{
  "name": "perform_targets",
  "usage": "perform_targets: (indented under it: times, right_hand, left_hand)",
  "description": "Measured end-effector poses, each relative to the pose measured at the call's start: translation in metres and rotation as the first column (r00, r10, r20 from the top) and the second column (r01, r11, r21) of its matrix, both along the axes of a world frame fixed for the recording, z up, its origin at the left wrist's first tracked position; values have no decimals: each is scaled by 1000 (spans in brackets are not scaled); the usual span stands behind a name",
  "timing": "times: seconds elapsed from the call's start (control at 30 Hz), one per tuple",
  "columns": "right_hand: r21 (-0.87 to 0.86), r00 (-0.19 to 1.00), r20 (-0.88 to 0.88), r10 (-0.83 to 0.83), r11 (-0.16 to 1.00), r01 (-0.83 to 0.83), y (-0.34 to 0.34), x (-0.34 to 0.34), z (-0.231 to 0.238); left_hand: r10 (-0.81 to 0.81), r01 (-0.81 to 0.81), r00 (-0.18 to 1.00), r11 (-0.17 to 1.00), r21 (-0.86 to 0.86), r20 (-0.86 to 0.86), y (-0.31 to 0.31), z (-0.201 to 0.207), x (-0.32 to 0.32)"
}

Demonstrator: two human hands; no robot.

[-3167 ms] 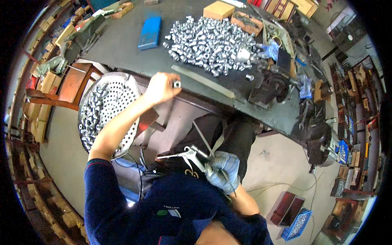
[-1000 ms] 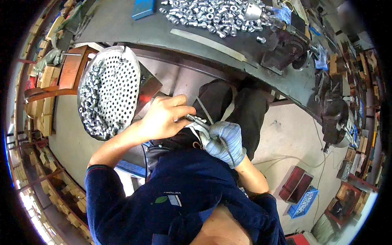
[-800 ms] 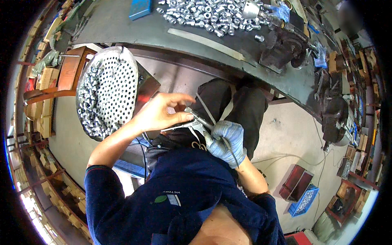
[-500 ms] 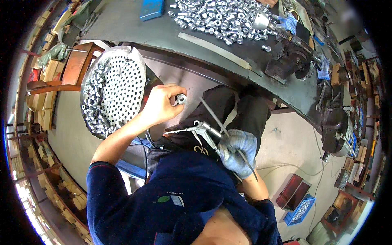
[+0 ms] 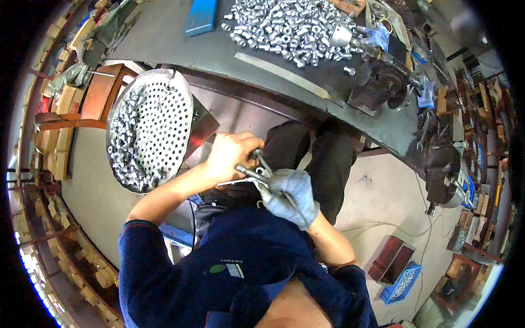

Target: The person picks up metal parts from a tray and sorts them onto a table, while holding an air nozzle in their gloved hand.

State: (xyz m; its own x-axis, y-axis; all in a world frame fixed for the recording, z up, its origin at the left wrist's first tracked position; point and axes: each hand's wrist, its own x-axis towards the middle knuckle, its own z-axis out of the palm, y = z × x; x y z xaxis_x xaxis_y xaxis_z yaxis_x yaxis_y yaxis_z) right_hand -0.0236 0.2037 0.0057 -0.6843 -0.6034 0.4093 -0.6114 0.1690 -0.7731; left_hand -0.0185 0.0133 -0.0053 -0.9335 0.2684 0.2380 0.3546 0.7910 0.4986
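My bare left hand [image 5: 232, 157] is closed around a small metal nut-like fitting [image 5: 254, 154], mostly hidden by the fingers. My right hand [image 5: 290, 195], in a grey-blue knitted glove, grips a slim grey metal rod [image 5: 264, 163] with a tapered tail. Its far tip meets the fitting; whether it enters the hole I cannot tell. The same gloved hand also holds an air blow gun [image 5: 252, 174], whose thin nozzle points left beneath my left hand. To the left, a round perforated metal pan [image 5: 164, 117] holds many similar fittings [image 5: 127, 131] along its left side.
A dark workbench [image 5: 219, 54] spans the far side, with a heap of shiny fittings [image 5: 295, 30], a flat metal strip [image 5: 281, 74], a blue box [image 5: 201, 16] and a dark clamping machine [image 5: 377, 87]. A red bin [image 5: 391, 259] and a blue crate [image 5: 402, 284] stand on the floor at right.
My right hand has moved left and up with the rod and blow gun, bringing the rod to the fitting. My left hand has shifted slightly right and nearer, still holding the fitting.
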Motion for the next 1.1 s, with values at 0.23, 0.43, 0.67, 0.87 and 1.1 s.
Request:
perform_targets:
  times: [0.23,0.43,0.67,0.87,1.1]
  right_hand:
    - [-68,979,-175,-107,993,96,27,-1,-12]
    - [-192,965,46,-257,946,261,46,3,-13]
    - [-129,961,157,-229,960,250,47,13,-28]
    - [-104,955,195,-222,964,245,50,13,-30]
    - [-212,925,360,-125,954,211,47,24,-44]
  left_hand:
    - [211,-211,978,978,-5,0,-34,-20,-37]
    - [409,-420,907,896,-145,-100,-84,-4,-139]
    - [298,-330,935,529,782,193,-105,48,-234]
    - [368,-393,914,702,594,169,-149,42,-158]
    - [725,-705,663,522,481,185,-273,-1,15]
